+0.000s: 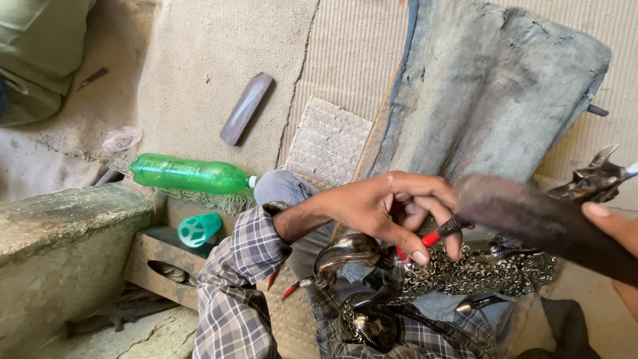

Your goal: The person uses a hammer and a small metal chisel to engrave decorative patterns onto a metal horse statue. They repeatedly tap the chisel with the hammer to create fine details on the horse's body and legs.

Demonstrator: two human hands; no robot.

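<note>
Right under the person's left hand (392, 209) lies a shiny metal ornament (465, 272), bumpy and full of tiny curly holes, resting on their lap. That hand pinches a thin tool with a red handle (435, 236) against it. The right hand (615, 229) is closed around a dark, smooth hammer handle (538, 223) just beside the pinch. Behind the hands leans a rough grey board (492, 86). Farther left lie a green plastic bottle (189, 174) and a flat brown stone (246, 108).
</note>
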